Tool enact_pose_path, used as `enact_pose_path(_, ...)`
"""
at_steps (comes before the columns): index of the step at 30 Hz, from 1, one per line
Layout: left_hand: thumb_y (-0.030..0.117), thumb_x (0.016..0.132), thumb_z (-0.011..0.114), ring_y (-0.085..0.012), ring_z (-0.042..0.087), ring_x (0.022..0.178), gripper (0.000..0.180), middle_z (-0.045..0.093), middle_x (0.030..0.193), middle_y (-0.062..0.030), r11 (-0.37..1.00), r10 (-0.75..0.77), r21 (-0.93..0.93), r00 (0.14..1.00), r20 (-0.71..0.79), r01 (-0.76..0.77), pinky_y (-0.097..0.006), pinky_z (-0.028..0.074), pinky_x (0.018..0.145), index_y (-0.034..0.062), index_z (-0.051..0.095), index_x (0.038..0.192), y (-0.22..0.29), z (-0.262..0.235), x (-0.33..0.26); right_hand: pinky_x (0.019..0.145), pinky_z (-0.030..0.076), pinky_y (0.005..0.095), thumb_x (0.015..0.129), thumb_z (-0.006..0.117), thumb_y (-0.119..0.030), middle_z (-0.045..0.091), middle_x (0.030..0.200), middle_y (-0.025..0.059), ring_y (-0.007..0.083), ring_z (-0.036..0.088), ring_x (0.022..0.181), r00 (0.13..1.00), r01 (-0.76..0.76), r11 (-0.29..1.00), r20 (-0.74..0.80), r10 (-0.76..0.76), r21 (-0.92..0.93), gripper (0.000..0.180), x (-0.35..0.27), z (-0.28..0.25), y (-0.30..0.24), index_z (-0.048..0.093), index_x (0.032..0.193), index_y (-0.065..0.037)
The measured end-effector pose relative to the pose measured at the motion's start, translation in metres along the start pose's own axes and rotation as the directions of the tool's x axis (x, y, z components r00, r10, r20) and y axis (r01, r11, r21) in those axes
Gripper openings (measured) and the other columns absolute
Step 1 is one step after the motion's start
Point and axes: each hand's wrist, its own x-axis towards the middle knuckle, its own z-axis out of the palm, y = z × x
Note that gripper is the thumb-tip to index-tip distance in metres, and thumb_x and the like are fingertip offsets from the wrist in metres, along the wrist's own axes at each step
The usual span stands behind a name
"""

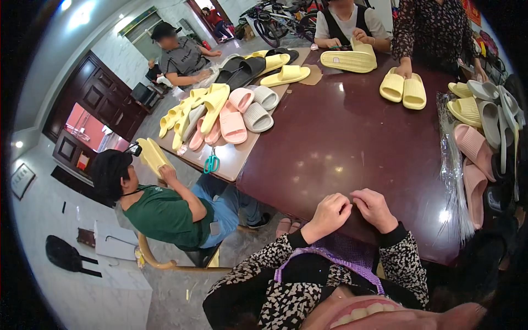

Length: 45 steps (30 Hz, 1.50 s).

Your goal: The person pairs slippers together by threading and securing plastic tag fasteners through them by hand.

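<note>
My left hand (pixel 330 216) rests by the near edge of the dark red table (pixel 335 137), its fingers curled in. Close to its right is my right hand (pixel 376 210), also with bent fingers, and the two nearly touch at the fingertips. No object shows in either hand; the undersides of the fingers are hidden. Nearest on the right side of the table are pink slippers (pixel 474 190) beside a bundle of thin clear ties (pixel 452 176). Grey slippers (pixel 488 118) and yellow slippers (pixel 465 110) lie behind them.
At the left, a lighter tabletop (pixel 250 159) holds several yellow, pink, grey and black slippers and teal-handled scissors (pixel 212 163). A co-worker in green (pixel 165 217) holds yellow slippers (pixel 154 155). Across the table, others handle a yellow pair (pixel 413 92) and more slippers (pixel 349 61).
</note>
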Motion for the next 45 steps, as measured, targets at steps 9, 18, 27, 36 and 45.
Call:
enact_pose_path(9, 0.005, 0.081, 0.062, -0.0301, 0.061, 0.074, 0.014, 0.061, 0.081, -0.014, 0.99, -0.063, -0.12, 0.997, 0.047, 0.068, -0.036, 0.049, 0.067, -0.0003, 0.059, 0.094, -0.003, -0.004, -0.004, 0.062, 0.05, 0.0356, 0.079, 0.064, -0.002, 0.063, 0.077, 0.0143, 0.0299, 0.062, 0.07, 0.997, -0.043, 0.999, -0.069, 0.045, 0.021, 0.007, 0.001, 0.0, 0.003, 0.064, 0.085, -0.001)
enact_pose_path(18, 0.002, 0.085, 0.059, -0.0181, 0.056, 0.065, 0.046, 0.059, 0.08, -0.0099, 0.921, -0.274, -0.275, 0.96, 0.05, 0.277, -0.03, 0.047, 0.061, -0.0001, 0.046, 0.129, -0.009, -0.025, -0.006, 0.062, 0.05, 0.0345, 0.079, 0.064, -0.002, 0.063, 0.079, 0.0148, 0.0298, 0.063, 0.071, 0.985, -0.108, 0.994, -0.133, 0.106, -0.005, 0.007, 0.0, -0.004, 0.004, 0.063, 0.086, 0.0)
enact_pose_path(27, 0.001, 0.088, 0.057, -0.0097, 0.054, 0.087, 0.055, 0.057, 0.101, -0.0058, 0.73, -0.128, -0.652, 0.978, 0.166, 0.206, -0.023, 0.045, 0.078, 0.0011, 0.035, 0.139, 0.013, -0.069, 0.075, 0.063, 0.05, 0.0352, 0.08, 0.064, -0.001, 0.063, 0.08, 0.0154, 0.0303, 0.063, 0.072, 0.984, -0.113, 0.994, -0.141, 0.11, -0.013, 0.006, -0.002, -0.003, 0.007, 0.063, 0.086, 0.0)
enact_pose_path(36, 0.053, 0.096, 0.037, -0.0248, 0.064, 0.09, 0.067, 0.057, 0.115, -0.0256, -0.105, 0.594, -0.976, 0.799, 0.092, 0.19, -0.032, 0.052, 0.077, 0.0154, 0.016, 0.147, 0.16, -0.159, 0.209, 0.06, 0.048, 0.0294, 0.081, 0.063, 0.0, 0.062, 0.077, 0.0134, 0.0229, 0.061, 0.066, 0.971, -0.115, 0.993, -0.211, 0.115, 0.01, 0.006, 0.009, -0.005, 0.01, 0.063, 0.086, 0.001)
enact_pose_path(45, 0.053, 0.096, 0.037, -0.0242, 0.064, 0.089, 0.065, 0.059, 0.113, -0.0242, -0.105, 0.669, -0.987, 0.743, 0.021, 0.122, -0.031, 0.052, 0.076, 0.0143, 0.019, 0.146, 0.168, -0.164, 0.213, 0.094, 0.046, 0.0269, 0.102, 0.032, -0.029, 0.05, 0.134, 0.0171, 0.0185, 0.054, 0.116, 0.997, -0.07, 0.865, -0.023, 0.068, -0.498, 0.046, -0.029, 0.006, 0.052, 0.044, 0.137, -0.002)
